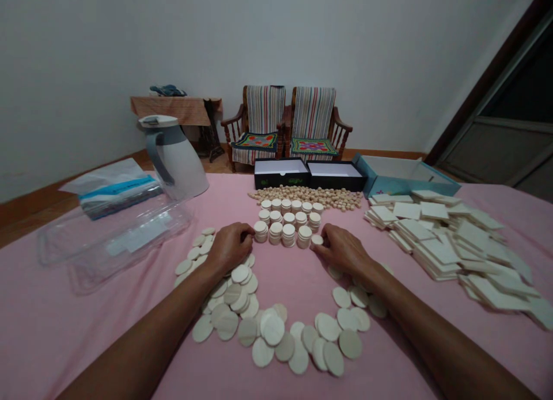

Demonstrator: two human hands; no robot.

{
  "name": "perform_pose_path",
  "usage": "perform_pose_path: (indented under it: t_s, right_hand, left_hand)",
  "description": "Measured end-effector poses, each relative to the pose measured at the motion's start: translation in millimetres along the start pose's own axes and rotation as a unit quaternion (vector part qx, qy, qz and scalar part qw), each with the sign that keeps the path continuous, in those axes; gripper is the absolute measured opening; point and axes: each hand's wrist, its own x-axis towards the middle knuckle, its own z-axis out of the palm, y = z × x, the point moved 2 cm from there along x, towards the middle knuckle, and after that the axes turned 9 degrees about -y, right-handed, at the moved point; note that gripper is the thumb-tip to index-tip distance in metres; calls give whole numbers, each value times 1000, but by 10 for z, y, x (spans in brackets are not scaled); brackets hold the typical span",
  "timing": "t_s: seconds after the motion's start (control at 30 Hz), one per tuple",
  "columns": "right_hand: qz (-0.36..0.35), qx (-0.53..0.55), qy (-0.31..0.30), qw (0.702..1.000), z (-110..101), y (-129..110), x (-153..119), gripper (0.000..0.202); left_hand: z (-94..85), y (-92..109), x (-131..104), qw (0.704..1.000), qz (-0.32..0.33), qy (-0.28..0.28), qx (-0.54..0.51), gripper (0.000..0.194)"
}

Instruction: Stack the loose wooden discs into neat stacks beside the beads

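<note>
Round wooden discs stand in short stacks, in rows across the middle of the pink cloth. My left hand [233, 244] has its fingers curled together at the left side of the front-left stack [260, 232]; whether anything is between the fingertips is hidden. At the right end of the front row, my right hand [343, 249] pinches a wooden disc [317, 239] between thumb and fingers, low beside the last stack [305, 237]. Loose discs [272, 330] lie scattered in a curve nearer me, some partly hidden beneath both forearms.
Behind the stacks lie small wooden pieces [311, 196], with two black boxes [281, 175] and a blue box [410, 178] beyond. Square wooden tiles [440, 247] pile up at right. Clear plastic trays [125, 239], a blue-and-white packet [118, 195] and a jug [181, 164] occupy the left.
</note>
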Motion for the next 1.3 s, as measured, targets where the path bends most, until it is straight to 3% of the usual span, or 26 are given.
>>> perform_pose_path:
  t_s: [0.13, 0.27, 0.33, 0.47, 0.77, 0.97, 1.03, 1.3]
  right_hand:
    - [-10, 6, -18, 1000, -88, 61, -19, 28]
    - [-82, 31, -147, 985, -281, 161, -151, 16]
    - [-125, 37, -213, 968, -359, 187, -240, 25]
    - [-142, 24, -253, 957, -370, 183, -318, 37]
    - [-171, 28, -192, 966, -265, 177, -223, 28]
    - [-141, 81, -18, 987, -243, 123, -59, 17]
    - [-136, 82, 11, 987, -190, 103, -6, 15]
    - [-138, 68, 8, 988, -39, 110, 76, 17]
  left_hand:
    - [-2, -1, -1, 1000, -1, 1, 1, 26]
    - [-3, 5, -4, 1000, -4, 3, 0, 26]
    - [-3, 8, -6, 1000, -6, 2, -2, 26]
    - [-3, 6, -10, 1000, -7, 2, -2, 26]
    - [-3, 1, -2, 1000, -4, 0, -3, 27]
    - [-8, 9, -5, 1000, -5, 0, -6, 27]
    - [-10, 11, -6, 1000, -2, 3, -5, 27]
    - [0, -2, -3, 1000, 0, 4, 0, 26]
